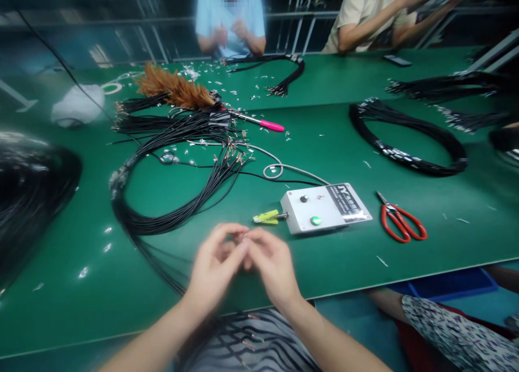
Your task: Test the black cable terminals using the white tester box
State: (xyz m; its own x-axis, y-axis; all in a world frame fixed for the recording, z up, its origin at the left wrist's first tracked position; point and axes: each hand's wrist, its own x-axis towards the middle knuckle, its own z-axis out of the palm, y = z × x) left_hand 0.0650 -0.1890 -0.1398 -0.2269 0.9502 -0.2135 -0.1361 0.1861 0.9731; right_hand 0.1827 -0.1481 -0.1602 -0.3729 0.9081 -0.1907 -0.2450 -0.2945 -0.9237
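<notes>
My left hand point(217, 264) and my right hand point(270, 258) meet fingertip to fingertip above the table's front edge. Both are closed in a pinch; whatever lies between the fingers is too small and hidden to name. Just beyond them sits a grey control box point(312, 212) with a knob and a green button, and a yellow-green clip point(266, 217) sticks out of its left side. A coiled bundle of black cables point(162, 228) lies to the left, its ends showing bare wires. More black cables with stripped ends point(249, 339) lie across my lap.
Red-handled scissors point(401, 220) lie right of the box. A feather duster point(174, 88) with a pink handle rests on cables at the back left. Another black cable coil point(409, 139) lies at right. White scraps dot the green table point(324, 269). Two people point(231, 20) sit opposite; a patterned sleeve is at right.
</notes>
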